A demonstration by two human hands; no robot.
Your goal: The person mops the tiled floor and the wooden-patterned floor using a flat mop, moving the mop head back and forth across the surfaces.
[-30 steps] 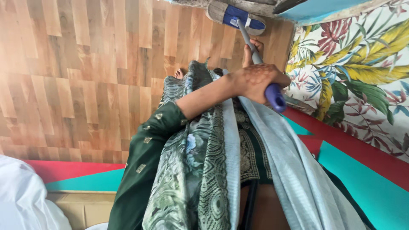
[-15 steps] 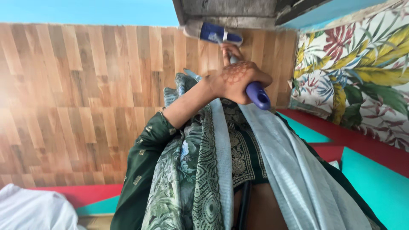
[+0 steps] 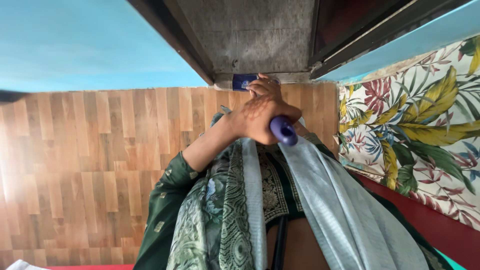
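Note:
My left hand (image 3: 259,117), patterned with henna, is shut round the purple grip (image 3: 283,131) at the top end of a mop handle, in front of my chest. Just beyond it my right hand (image 3: 265,88) curls round the shaft, mostly hidden behind the left hand. The mop's blue and white head (image 3: 244,81) lies on the wood-pattern floor (image 3: 100,150), right against the grey threshold (image 3: 250,45). The shaft between hands and head is hidden. My green sleeve and a pale patterned scarf (image 3: 320,200) hang below the hands.
A dark door frame (image 3: 170,35) borders the grey threshold at the top. A blue wall (image 3: 75,45) runs along the far edge of the floor. Floral cloth (image 3: 415,125) covers a raised surface with a red edge (image 3: 430,225) on the right.
The mop head has slid away from me across the floor up to the grey threshold. Both hands followed, moving forward and a little left, and the view has tilted upward.

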